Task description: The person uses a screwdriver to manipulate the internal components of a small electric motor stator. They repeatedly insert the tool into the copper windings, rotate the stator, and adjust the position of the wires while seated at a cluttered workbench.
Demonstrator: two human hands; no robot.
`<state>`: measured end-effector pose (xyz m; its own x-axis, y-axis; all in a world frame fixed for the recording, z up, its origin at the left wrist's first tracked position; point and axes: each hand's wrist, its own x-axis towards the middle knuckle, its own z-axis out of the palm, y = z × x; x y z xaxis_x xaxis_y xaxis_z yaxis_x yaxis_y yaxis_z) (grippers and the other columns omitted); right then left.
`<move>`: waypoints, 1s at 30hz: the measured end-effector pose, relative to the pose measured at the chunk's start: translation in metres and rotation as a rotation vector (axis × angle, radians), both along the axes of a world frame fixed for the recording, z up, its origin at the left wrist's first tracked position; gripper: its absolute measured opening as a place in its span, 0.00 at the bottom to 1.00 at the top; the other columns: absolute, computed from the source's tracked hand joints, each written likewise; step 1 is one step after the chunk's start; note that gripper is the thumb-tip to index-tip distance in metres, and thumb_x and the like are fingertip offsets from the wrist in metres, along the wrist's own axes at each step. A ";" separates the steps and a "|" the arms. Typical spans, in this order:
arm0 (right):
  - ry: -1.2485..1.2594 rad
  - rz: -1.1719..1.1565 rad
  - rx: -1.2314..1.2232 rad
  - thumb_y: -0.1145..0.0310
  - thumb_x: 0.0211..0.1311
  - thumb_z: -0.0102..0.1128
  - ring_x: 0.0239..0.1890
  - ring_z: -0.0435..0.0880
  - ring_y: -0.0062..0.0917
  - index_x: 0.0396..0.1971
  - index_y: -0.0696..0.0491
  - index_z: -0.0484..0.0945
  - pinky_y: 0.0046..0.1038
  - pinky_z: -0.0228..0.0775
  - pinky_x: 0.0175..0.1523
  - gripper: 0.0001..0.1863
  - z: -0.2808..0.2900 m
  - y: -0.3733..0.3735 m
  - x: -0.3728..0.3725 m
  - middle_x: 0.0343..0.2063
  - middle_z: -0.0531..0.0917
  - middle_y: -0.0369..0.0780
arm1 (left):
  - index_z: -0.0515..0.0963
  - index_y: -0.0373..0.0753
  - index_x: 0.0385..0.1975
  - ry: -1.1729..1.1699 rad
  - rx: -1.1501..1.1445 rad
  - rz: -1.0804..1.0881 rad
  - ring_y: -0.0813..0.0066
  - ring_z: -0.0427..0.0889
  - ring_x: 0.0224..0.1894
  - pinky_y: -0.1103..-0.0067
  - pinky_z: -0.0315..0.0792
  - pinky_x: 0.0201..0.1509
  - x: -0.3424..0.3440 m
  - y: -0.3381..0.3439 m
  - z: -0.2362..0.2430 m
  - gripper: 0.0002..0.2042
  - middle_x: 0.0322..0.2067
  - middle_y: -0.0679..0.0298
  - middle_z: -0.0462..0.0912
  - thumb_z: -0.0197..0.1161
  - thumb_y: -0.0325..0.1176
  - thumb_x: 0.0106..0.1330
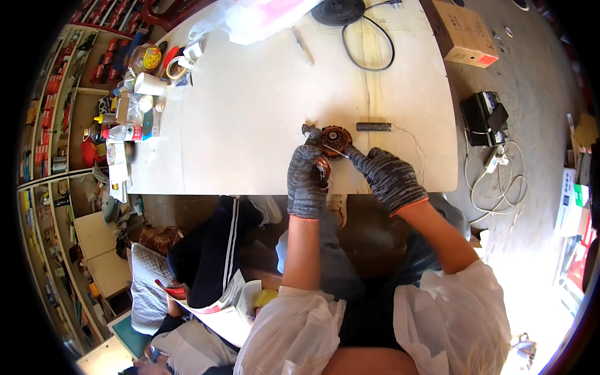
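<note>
My left hand (305, 175), in a grey knitted glove, closes on the left side of a round motor stator (336, 137) with copper windings, near the table's front edge. A bunch of copper wire (322, 170) shows along the inner side of this hand. My right hand (389, 178), gloved alike, grips a thin metal tool (335, 150), its tip against the stator's lower edge. The tool's handle is hidden in the glove. Just right of the stator lies a dark cylinder (374, 127) with a fine wire (412, 137) trailing from it.
On the white table (250, 125) lie a pen (302, 47), a plastic bag (256, 22) and a black round base with a cord (338, 11). Bottles and a white cup (150, 84) crowd the left edge. Another person (206, 262) sits at left. A carton (462, 32) stands right.
</note>
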<state>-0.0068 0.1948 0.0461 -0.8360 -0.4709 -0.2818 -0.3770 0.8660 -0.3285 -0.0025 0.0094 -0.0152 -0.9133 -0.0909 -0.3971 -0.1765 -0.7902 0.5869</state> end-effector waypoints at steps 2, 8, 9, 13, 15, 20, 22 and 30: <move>0.004 -0.109 -0.085 0.79 0.53 0.46 0.34 0.78 0.36 0.62 0.39 0.59 0.36 0.74 0.37 0.34 -0.001 -0.007 0.007 0.30 0.74 0.44 | 0.73 0.34 0.42 0.104 0.038 0.053 0.74 0.76 0.37 0.81 0.73 0.40 0.004 0.003 -0.011 0.13 0.36 0.62 0.77 0.57 0.33 0.61; -0.160 -0.299 -0.159 0.74 0.57 0.46 0.35 0.79 0.38 0.62 0.37 0.58 0.38 0.73 0.40 0.31 -0.010 -0.019 0.023 0.32 0.76 0.46 | 0.72 0.34 0.44 0.155 -0.044 0.108 0.69 0.76 0.43 0.77 0.71 0.52 -0.006 0.003 -0.040 0.12 0.42 0.61 0.77 0.51 0.32 0.65; -0.153 -0.321 -0.224 0.73 0.59 0.47 0.36 0.79 0.38 0.62 0.37 0.60 0.38 0.72 0.40 0.29 -0.014 -0.021 0.024 0.33 0.77 0.46 | 0.71 0.34 0.44 0.063 -0.074 0.150 0.70 0.76 0.43 0.76 0.71 0.52 -0.007 0.002 -0.041 0.12 0.42 0.61 0.77 0.51 0.32 0.66; -0.142 -0.455 -0.543 0.67 0.64 0.49 0.38 0.80 0.37 0.58 0.41 0.67 0.34 0.71 0.45 0.21 -0.034 -0.029 0.031 0.39 0.80 0.46 | 0.73 0.35 0.36 0.122 -0.121 0.190 0.73 0.77 0.38 0.78 0.74 0.42 -0.005 0.005 -0.039 0.07 0.37 0.60 0.77 0.50 0.31 0.66; -0.244 -0.566 -0.723 0.67 0.64 0.51 0.40 0.80 0.36 0.56 0.44 0.70 0.31 0.70 0.48 0.20 -0.044 -0.034 0.033 0.41 0.80 0.47 | 0.76 0.35 0.36 0.103 -0.161 0.200 0.67 0.77 0.41 0.73 0.74 0.47 -0.005 0.007 -0.036 0.10 0.37 0.58 0.79 0.52 0.34 0.64; -0.371 -0.695 -0.991 0.67 0.62 0.53 0.38 0.80 0.35 0.56 0.46 0.70 0.29 0.70 0.46 0.20 -0.042 -0.041 0.032 0.39 0.80 0.49 | 0.75 0.35 0.37 0.068 -0.224 0.214 0.66 0.77 0.43 0.71 0.74 0.49 -0.010 0.010 -0.037 0.09 0.39 0.58 0.78 0.51 0.33 0.64; -0.250 -0.638 -0.731 0.70 0.61 0.52 0.33 0.80 0.36 0.59 0.44 0.67 0.31 0.72 0.42 0.24 -0.030 -0.039 0.031 0.36 0.80 0.48 | 0.74 0.36 0.38 0.086 -0.161 0.212 0.66 0.76 0.43 0.71 0.74 0.50 -0.012 0.009 -0.039 0.10 0.41 0.58 0.77 0.49 0.33 0.65; 0.007 -0.208 0.030 0.77 0.54 0.46 0.31 0.81 0.35 0.66 0.37 0.50 0.36 0.75 0.33 0.38 0.001 -0.013 0.025 0.30 0.75 0.45 | 0.73 0.40 0.36 0.127 -0.225 0.115 0.77 0.75 0.36 0.80 0.72 0.39 -0.009 0.012 -0.031 0.07 0.34 0.66 0.77 0.49 0.34 0.67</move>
